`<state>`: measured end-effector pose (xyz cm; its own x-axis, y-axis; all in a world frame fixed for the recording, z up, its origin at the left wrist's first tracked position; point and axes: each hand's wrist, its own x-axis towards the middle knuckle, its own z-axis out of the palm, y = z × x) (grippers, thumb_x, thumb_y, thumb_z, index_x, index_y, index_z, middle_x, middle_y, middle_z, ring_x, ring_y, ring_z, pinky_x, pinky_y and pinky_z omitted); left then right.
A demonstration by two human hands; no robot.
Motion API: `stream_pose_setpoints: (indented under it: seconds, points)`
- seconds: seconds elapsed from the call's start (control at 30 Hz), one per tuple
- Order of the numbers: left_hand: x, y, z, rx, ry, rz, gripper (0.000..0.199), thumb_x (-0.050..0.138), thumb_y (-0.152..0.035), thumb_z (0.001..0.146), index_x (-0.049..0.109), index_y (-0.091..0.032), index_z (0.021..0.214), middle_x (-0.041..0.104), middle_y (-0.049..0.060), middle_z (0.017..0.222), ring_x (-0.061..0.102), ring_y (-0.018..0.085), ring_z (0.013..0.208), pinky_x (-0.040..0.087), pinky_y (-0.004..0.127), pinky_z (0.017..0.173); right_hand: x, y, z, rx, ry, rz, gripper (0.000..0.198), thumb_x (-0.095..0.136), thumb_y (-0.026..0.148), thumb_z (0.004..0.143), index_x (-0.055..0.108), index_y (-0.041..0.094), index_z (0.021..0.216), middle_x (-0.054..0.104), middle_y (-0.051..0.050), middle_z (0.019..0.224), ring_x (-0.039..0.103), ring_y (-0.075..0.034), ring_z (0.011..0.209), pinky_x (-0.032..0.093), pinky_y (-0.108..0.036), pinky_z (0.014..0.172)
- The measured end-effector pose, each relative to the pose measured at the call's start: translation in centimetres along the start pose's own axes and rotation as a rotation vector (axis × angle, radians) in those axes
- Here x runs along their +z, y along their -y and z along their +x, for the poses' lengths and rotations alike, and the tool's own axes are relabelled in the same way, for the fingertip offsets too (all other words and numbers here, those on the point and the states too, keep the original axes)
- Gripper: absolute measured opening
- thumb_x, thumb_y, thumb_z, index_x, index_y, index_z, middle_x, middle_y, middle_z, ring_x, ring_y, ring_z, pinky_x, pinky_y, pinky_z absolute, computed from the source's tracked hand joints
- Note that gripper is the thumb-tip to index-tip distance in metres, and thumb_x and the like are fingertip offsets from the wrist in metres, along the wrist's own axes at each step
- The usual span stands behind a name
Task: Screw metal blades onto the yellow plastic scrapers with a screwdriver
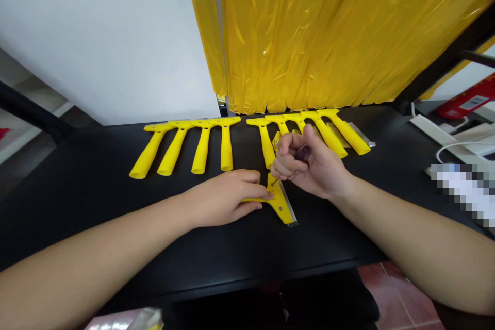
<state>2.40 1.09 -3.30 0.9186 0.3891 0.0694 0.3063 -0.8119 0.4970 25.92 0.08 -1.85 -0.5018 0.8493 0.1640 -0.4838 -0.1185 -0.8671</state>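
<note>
A yellow scraper [281, 201] lies on the black table with its head to the right, a thin metal blade along its edge and a screw in its face. My left hand [235, 197] is wrapped round its handle and presses it down. In my right hand [305, 165] is a screwdriver [302, 153] with a dark handle. Its thin shaft slants down to the upper screw of the scraper head; whether the tip sits in the screw is too small to tell. My fingers cover most of the screwdriver.
Several yellow scraper handles [201, 149] stand in a row along the back of the table [96, 191], more of them [332, 134] at right with clear-packed pieces [361, 134]. Behind hang a white panel [116, 36] and yellow plastic [309, 36]. White power strips [444, 136] and a red can [467, 95] are at right.
</note>
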Motion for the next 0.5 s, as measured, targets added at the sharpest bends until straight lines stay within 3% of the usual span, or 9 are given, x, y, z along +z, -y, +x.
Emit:
stream_pose_setpoints:
  seconds: [0.1,0.33,0.5]
  points:
    - [-0.1,-0.2,0.0,-0.008,-0.005,-0.002,0.025,0.063,-0.024,0.104,0.076,-0.024,0.125,0.061,0.004,0.096,0.064,0.017,0.085,0.052,0.026,0.073,0.1,1.2,-0.5,0.025,0.063,0.011,0.051,0.055,0.074,0.099,0.053,0.026,0.082,0.024,0.01,0.056,0.02,-0.012,0.05,0.035,-0.03,0.059]
    - [-0.2,-0.3,0.1,-0.005,-0.018,-0.052,0.021,0.062,-0.025,0.104,0.076,-0.023,0.12,0.066,0.007,0.103,0.069,0.019,0.091,0.058,0.029,0.082,0.0,2.0,-1.3,0.212,0.389,0.012,0.053,0.051,0.075,0.099,0.042,0.026,0.083,0.029,0.009,0.059,0.025,-0.013,0.051,0.03,-0.031,0.059]
    - [-0.2,-0.3,0.1,-0.002,-0.039,-0.037,0.022,0.064,-0.024,0.103,0.076,-0.027,0.121,0.068,0.006,0.108,0.071,0.02,0.095,0.059,0.03,0.087,0.0,1.0,-1.2,0.195,0.45,0.024,0.043,0.047,0.064,0.106,0.043,0.025,0.088,0.032,0.008,0.065,0.026,-0.013,0.057,0.029,-0.032,0.063]
